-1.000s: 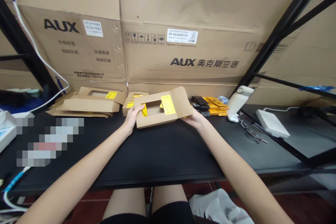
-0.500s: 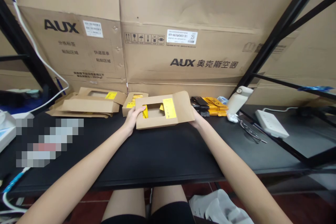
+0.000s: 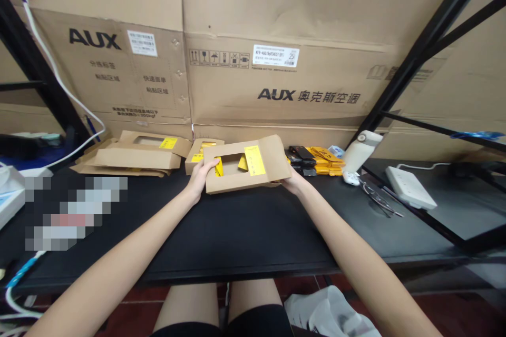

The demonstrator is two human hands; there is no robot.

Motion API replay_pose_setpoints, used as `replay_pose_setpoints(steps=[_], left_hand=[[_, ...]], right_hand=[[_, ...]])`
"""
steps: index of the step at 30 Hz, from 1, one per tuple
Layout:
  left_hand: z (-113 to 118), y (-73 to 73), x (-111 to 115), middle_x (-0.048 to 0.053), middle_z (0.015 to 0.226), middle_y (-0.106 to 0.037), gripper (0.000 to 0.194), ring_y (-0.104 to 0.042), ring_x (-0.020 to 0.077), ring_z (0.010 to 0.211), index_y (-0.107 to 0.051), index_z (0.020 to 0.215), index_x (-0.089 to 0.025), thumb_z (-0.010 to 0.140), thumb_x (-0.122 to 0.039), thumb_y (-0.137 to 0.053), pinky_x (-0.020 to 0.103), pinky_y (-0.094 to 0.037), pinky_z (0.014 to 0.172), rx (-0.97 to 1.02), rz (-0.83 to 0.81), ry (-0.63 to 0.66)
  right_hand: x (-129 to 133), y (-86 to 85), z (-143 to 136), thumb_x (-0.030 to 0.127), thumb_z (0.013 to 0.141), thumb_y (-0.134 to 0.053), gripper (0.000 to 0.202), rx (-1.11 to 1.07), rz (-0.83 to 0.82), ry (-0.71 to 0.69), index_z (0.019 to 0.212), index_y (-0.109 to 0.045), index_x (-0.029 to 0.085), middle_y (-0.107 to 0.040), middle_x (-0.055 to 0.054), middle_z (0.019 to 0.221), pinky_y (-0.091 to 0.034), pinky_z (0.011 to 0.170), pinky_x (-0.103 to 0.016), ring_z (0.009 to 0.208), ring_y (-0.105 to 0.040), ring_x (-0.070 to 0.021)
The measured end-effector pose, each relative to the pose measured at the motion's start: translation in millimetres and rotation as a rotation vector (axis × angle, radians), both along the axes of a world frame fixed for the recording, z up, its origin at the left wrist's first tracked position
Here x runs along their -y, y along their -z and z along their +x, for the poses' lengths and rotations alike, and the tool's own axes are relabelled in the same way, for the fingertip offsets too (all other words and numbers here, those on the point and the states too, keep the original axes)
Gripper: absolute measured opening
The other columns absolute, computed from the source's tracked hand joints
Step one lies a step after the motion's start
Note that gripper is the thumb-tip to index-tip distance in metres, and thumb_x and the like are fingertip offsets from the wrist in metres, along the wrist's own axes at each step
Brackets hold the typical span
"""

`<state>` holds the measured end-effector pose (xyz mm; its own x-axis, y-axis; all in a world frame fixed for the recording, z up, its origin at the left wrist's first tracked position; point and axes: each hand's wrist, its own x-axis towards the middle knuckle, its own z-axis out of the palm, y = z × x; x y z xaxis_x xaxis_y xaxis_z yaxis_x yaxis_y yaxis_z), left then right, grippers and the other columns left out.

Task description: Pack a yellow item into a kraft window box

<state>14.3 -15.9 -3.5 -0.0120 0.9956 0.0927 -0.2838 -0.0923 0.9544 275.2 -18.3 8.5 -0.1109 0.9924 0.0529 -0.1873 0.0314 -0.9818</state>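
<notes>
A brown cardboard box (image 3: 233, 184) with a cut-out window and a yellow label (image 3: 255, 160) is held above the black table. Yellow pieces show inside, through the window. My left hand (image 3: 200, 178) grips the box's left end, thumb on top near the window. At the right end, my right hand (image 3: 291, 180) is partly behind the raised flap, its fingers mostly hidden. Behind my left hand sits a smaller box (image 3: 192, 155) with yellow items in it. Flat cardboard boxes (image 3: 146, 155) are stacked at the left.
Black packets (image 3: 302, 155) and yellow packets (image 3: 326, 160) lie right of the box, beside a cream bottle (image 3: 361, 150), glasses (image 3: 377, 197) and a white power strip (image 3: 411, 187). Large AUX cartons (image 3: 276, 79) stand behind the table (image 3: 245, 242).
The right end and flap of the box have shifted slightly left, and my right hand's fingers show a little more beneath it. My left hand keeps its grip.
</notes>
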Motion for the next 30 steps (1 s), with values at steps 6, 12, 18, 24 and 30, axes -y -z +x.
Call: replay_pose_setpoints(steps=[6, 12, 18, 24, 30], left_hand=[[1, -0.2, 1, 0.007, 0.108, -0.072, 0.051, -0.066, 0.0275, 0.103, -0.066, 0.111, -0.015, 0.068, -0.042, -0.072, 0.035, -0.051, 0.087, -0.009, 0.003, 0.019], [1, 0.8, 0, 0.006, 0.108, -0.073, 0.048, -0.065, 0.0281, 0.104, -0.067, 0.108, -0.017, 0.067, -0.041, -0.072, 0.034, -0.051, 0.087, -0.018, -0.001, 0.003], [1, 1.0, 0, 0.007, 0.109, -0.072, 0.050, -0.066, 0.0267, 0.102, -0.066, 0.110, -0.016, 0.067, -0.041, -0.072, 0.034, -0.052, 0.087, -0.009, -0.005, 0.012], [1, 0.7, 0, 0.008, 0.107, -0.073, 0.051, -0.067, 0.0277, 0.101, -0.067, 0.109, -0.015, 0.065, -0.041, -0.073, 0.036, -0.052, 0.087, -0.003, -0.013, -0.002], [1, -0.2, 1, 0.008, 0.109, -0.072, 0.051, -0.065, 0.0278, 0.105, -0.067, 0.108, -0.015, 0.065, -0.042, -0.073, 0.035, -0.050, 0.089, -0.013, -0.011, -0.015]], right_hand=[[-2, 2.5, -5, 0.042, 0.055, -0.083, 0.040, -0.046, 0.030, 0.053, 0.087, -0.069, 0.023, -0.073, 0.000, 0.092, -0.053, 0.089, -0.033, 0.096, -0.067, -0.0192], [-3, 6.6, -3, 0.039, 0.051, -0.086, 0.047, -0.044, 0.090, 0.048, 0.092, -0.069, 0.023, -0.072, -0.003, 0.106, -0.048, 0.100, -0.040, 0.108, -0.064, -0.0223], [-2, 6.5, -4, 0.045, 0.049, -0.087, 0.055, -0.008, 0.117, 0.054, 0.096, -0.068, 0.024, -0.069, -0.004, 0.114, -0.046, 0.104, -0.042, 0.110, -0.063, -0.0233], [-6, 15.4, 1, 0.039, 0.049, -0.087, 0.069, 0.117, 0.147, 0.096, 0.111, -0.063, 0.022, -0.064, -0.009, 0.125, -0.039, 0.110, -0.046, 0.120, -0.058, -0.0241], [-7, 16.4, 2, 0.035, 0.050, -0.087, 0.073, 0.170, 0.131, 0.087, 0.117, -0.061, 0.022, -0.058, -0.010, 0.133, -0.036, 0.112, -0.047, 0.125, -0.053, -0.0250]])
